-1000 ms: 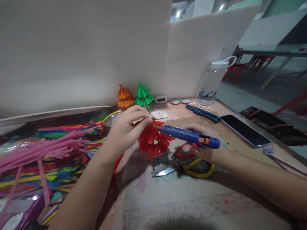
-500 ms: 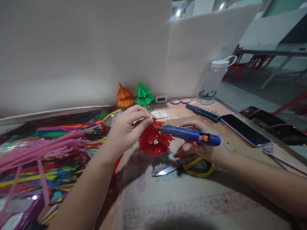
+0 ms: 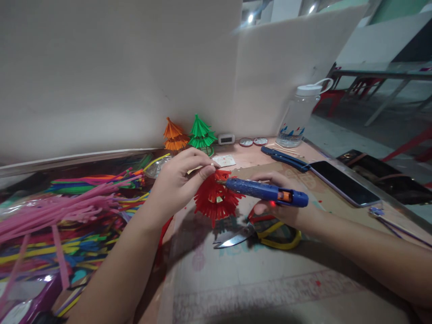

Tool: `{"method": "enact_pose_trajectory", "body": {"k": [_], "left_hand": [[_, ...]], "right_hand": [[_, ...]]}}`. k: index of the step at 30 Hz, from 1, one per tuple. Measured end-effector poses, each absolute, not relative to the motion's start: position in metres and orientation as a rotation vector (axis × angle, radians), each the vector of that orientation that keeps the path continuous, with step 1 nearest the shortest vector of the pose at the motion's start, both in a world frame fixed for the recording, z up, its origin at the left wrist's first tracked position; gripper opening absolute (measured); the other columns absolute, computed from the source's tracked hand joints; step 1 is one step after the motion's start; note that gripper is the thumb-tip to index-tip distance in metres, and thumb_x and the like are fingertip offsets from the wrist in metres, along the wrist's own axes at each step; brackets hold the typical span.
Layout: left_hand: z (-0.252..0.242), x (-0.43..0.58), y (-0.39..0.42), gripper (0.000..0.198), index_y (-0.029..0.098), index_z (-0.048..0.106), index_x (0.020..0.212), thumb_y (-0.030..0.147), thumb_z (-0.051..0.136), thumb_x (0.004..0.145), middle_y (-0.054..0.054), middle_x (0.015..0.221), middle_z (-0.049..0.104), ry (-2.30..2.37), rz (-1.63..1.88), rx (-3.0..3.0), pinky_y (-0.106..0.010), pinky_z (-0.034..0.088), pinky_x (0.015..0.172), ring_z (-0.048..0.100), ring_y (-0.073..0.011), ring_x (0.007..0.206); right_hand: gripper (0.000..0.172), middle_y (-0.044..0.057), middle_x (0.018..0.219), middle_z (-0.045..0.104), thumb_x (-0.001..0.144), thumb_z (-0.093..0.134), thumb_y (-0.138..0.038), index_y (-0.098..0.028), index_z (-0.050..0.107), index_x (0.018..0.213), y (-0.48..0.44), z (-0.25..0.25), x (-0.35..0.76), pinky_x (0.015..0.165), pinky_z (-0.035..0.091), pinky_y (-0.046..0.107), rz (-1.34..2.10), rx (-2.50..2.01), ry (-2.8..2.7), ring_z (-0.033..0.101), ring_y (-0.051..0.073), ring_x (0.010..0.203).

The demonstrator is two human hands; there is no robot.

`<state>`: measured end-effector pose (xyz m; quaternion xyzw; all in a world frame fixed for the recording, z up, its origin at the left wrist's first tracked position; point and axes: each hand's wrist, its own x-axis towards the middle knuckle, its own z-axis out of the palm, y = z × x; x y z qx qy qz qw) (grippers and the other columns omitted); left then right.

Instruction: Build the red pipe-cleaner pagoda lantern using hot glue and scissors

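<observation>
My left hand (image 3: 184, 182) is pinched at the top of a red pipe-cleaner tree (image 3: 216, 209), which hangs in fringed tiers over the work surface. A small pale tip pokes out between thumb and finger; what it belongs to is hidden. My right hand (image 3: 286, 207) is wrapped around a blue hot glue gun (image 3: 258, 188) with a red light glowing on its side. Its nozzle points left and meets the upper part of the red tree. Below lie scissors (image 3: 280, 236) with yellow and red handles, blades towards the left.
Pipe cleaners (image 3: 74, 202) in many colours are heaped at left. Orange (image 3: 174, 135) and green (image 3: 201, 135) trees stand by the wall. Further right are a small digital display (image 3: 226, 139), a water bottle (image 3: 299, 117), a blue cutter (image 3: 285, 159) and a phone (image 3: 344, 182).
The glue gun has shifted slightly left, its nozzle a little lower against the red tree. My left hand and the tree have stayed almost still.
</observation>
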<state>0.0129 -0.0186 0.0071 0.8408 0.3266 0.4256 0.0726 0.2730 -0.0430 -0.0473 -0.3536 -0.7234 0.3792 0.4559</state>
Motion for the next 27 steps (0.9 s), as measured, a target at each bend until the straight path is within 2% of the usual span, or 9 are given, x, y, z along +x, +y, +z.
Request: {"method": "enact_pose_trajectory", "body": {"k": [6, 13, 19, 22, 27], "left_hand": [[0.007, 0.013, -0.018, 0.014, 0.019, 0.074, 0.094, 0.022, 0.061, 0.097, -0.004, 0.095, 0.07, 0.973, 1.285, 2.539, -0.029, 0.052, 0.085, 0.067, -0.0156, 0.091], [0.008, 0.012, -0.017, 0.014, 0.019, 0.075, 0.094, 0.022, 0.062, 0.097, -0.004, 0.096, 0.07, 0.972, 1.295, 2.531, -0.029, 0.052, 0.085, 0.067, -0.0159, 0.091], [0.006, 0.012, -0.016, 0.013, 0.019, 0.074, 0.093, 0.022, 0.061, 0.097, -0.004, 0.094, 0.07, 0.986, 1.305, 2.531, -0.028, 0.052, 0.082, 0.066, -0.015, 0.089], [0.006, 0.012, -0.015, 0.014, 0.019, 0.074, 0.092, 0.022, 0.061, 0.097, -0.004, 0.093, 0.07, 0.999, 1.308, 2.536, -0.028, 0.052, 0.081, 0.066, -0.0153, 0.088], [0.008, 0.012, -0.015, 0.016, 0.018, 0.073, 0.089, 0.023, 0.059, 0.097, -0.004, 0.091, 0.07, 1.039, 1.298, 2.555, -0.028, 0.053, 0.079, 0.066, -0.0157, 0.085]], "right_hand": [[0.039, 0.002, 0.088, 0.077, 0.08, 0.081, -0.036, -0.025, 0.061, 0.111, -0.044, -0.045, 0.272, 0.054, 0.062, 0.027, 1.106, -0.863, -1.763, 0.076, 0.019, 0.063], [0.035, 0.0, 0.076, 0.076, 0.081, 0.079, -0.037, -0.024, 0.062, 0.109, -0.045, -0.041, 0.271, 0.055, 0.062, 0.027, 1.061, -0.903, -1.825, 0.077, 0.021, 0.063], [0.036, 0.001, 0.089, 0.078, 0.074, 0.083, -0.024, -0.025, 0.063, 0.103, -0.045, -0.037, 0.27, 0.057, 0.062, 0.025, 1.022, -0.907, -1.85, 0.077, 0.019, 0.065], [0.034, 0.002, 0.091, 0.078, 0.078, 0.081, -0.028, -0.023, 0.062, 0.106, -0.043, -0.036, 0.272, 0.056, 0.06, 0.024, 1.026, -0.856, -1.875, 0.076, 0.017, 0.064], [0.036, 0.0, 0.08, 0.077, 0.08, 0.081, -0.035, -0.024, 0.066, 0.11, -0.041, -0.038, 0.278, 0.061, 0.06, 0.025, 0.918, -0.888, -1.994, 0.076, 0.018, 0.067]]}}
